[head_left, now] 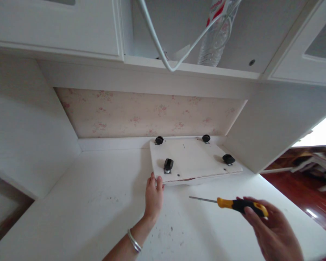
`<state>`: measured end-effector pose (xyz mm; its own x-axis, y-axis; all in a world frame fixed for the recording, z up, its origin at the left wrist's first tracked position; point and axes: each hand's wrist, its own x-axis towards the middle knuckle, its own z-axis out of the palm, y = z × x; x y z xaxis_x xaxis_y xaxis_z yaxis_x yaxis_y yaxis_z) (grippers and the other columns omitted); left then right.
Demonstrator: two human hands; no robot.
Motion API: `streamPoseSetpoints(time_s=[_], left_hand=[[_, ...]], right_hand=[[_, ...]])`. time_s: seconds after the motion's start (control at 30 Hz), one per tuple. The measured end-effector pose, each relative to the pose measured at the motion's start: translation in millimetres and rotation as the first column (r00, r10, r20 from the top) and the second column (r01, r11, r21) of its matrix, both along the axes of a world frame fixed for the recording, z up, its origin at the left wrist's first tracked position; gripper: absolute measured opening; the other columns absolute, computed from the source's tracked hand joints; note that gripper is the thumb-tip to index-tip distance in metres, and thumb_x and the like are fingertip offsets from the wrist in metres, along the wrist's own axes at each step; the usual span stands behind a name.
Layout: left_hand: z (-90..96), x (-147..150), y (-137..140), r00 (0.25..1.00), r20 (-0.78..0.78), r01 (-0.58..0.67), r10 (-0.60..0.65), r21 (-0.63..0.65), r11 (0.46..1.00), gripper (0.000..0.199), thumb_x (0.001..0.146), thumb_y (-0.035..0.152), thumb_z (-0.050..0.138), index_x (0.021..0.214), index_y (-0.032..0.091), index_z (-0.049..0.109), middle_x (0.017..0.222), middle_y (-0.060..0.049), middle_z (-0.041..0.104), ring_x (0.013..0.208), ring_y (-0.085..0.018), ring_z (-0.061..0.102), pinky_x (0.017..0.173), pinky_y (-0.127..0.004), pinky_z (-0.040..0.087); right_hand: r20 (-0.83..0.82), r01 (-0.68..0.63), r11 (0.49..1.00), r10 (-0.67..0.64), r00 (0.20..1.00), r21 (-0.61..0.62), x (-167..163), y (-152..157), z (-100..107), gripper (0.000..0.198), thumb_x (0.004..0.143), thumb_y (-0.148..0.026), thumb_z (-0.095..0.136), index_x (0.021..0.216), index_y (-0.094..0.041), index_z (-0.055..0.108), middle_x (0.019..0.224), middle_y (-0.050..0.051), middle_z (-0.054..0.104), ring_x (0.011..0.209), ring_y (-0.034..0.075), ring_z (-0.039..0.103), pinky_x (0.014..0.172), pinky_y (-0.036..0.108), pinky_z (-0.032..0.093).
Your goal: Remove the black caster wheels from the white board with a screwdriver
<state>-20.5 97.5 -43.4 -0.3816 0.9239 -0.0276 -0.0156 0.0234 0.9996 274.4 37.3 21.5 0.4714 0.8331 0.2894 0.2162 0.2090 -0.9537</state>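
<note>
A white board (pixel 197 156) with black swivel casters, among them one at its near left (pixel 168 165) and one at its near right (pixel 228 159), lies against the back of the white surface, casters upward. My left hand (pixel 154 197) grips the board's near left corner between thumb and fingers. My right hand (pixel 271 221) is wrapped round the yellow and black handle of a screwdriver (pixel 228 203). The screwdriver's shaft points left, above the surface and apart from the board. A chipped, brownish line runs along the board's near edge.
The white surface (pixel 111 217) carries small dark marks. Side panels stand left and right, with floral wallpaper (pixel 152 114) behind. Overhead, a shelf holds a clear plastic bottle (pixel 213 40), and a white cable (pixel 159 43) hangs down. Reddish flooring (pixel 290 185) shows at right.
</note>
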Motion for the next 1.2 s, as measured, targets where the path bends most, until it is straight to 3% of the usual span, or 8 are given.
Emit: streamPoseSetpoints(time_s=[0.13,0.27,0.43,0.63,0.8,0.9,1.03,1.2], left_hand=[[6.2,12,21,0.996,-0.025,0.089,-0.090,-0.033,0.996,0.052,0.091,0.048,0.047,0.131,0.014,0.051,0.126,-0.021,0.057,0.096,-0.024,0.066,0.076,-0.032,0.055],[8.5,7,26,0.982,-0.013,0.185,-0.188,-0.100,0.978,0.054,0.091,0.054,0.045,0.128,0.015,0.054,0.121,-0.018,0.061,0.079,-0.019,0.068,0.062,-0.028,0.053],[3.4,-20,3,0.969,0.019,0.244,-0.245,-0.181,0.953,0.066,0.092,0.058,0.036,0.144,0.017,0.035,0.121,-0.016,0.059,0.062,-0.012,0.065,0.052,-0.024,0.050],[-8.6,-73,-35,0.974,-0.091,0.186,-0.205,-0.185,0.965,0.055,0.084,0.058,0.049,0.118,0.016,0.060,0.079,-0.003,0.062,0.057,-0.014,0.055,0.053,-0.026,0.043],[-10.2,-117,-50,0.979,-0.186,0.052,-0.080,-0.151,0.987,0.037,0.078,0.056,0.059,0.081,0.019,0.063,0.069,0.001,0.057,0.066,-0.017,0.052,0.063,-0.027,0.040],[-6.6,-130,-56,0.982,-0.190,-0.014,-0.014,-0.149,0.989,0.041,0.080,0.060,0.054,0.065,0.022,0.048,0.054,0.007,0.037,0.051,-0.013,0.037,0.051,-0.025,0.032],[-2.0,-127,-67,0.995,-0.100,-0.029,0.010,-0.187,0.982,0.049,0.078,0.065,0.051,0.059,0.024,0.033,0.050,0.009,0.027,0.044,-0.010,0.024,0.044,-0.025,0.023],[-6.8,-112,-77,0.991,-0.098,0.067,-0.094,-0.249,0.966,0.049,0.079,0.063,0.053,0.059,0.025,0.030,0.049,0.009,0.024,0.046,-0.010,0.020,0.045,-0.026,0.020]], right_hand=[[-0.053,-0.017,0.999,0.015,0.998,-0.051,-19,-6,-21,0.048,0.062,-0.040,0.081,0.102,-0.025,0.059,0.112,0.007,0.068,0.100,0.023,0.068,0.084,0.030,0.056],[-0.045,0.042,0.995,-0.038,0.998,0.094,-43,-5,-26,0.046,0.068,-0.032,0.078,0.105,-0.025,0.052,0.110,0.006,0.064,0.100,0.023,0.067,0.083,0.033,0.057],[0.369,-0.198,0.942,0.088,0.925,0.270,-64,-10,-54,0.036,0.075,-0.018,0.072,0.101,-0.026,0.048,0.109,0.005,0.053,0.101,0.023,0.067,0.081,0.038,0.058],[0.639,-0.268,0.943,0.083,0.765,0.197,-75,2,-100,0.022,0.085,-0.016,0.061,0.099,-0.026,0.046,0.113,0.008,0.056,0.102,0.021,0.063,0.078,0.037,0.058],[0.722,-0.252,0.967,0.196,0.664,-0.032,-75,23,-122,0.013,0.090,-0.023,0.050,0.103,-0.025,0.052,0.114,0.009,0.051,0.093,0.020,0.064,0.075,0.036,0.058],[0.721,-0.201,0.972,0.228,0.654,-0.125,-76,29,-126,0.014,0.091,-0.029,0.050,0.103,-0.025,0.054,0.115,0.009,0.051,0.081,0.018,0.064,0.068,0.034,0.058],[0.728,-0.187,0.980,0.173,0.664,-0.062,-91,24,-118,0.020,0.088,-0.034,0.055,0.107,-0.026,0.054,0.117,0.010,0.053,0.097,0.023,0.061,0.080,0.040,0.055],[0.700,-0.365,0.931,0.277,0.658,-0.024,-154,13,-103,0.009,0.089,-0.030,0.054,0.082,-0.025,0.053,0.081,0.002,0.059,0.076,0.019,0.057,0.073,0.034,0.047]])
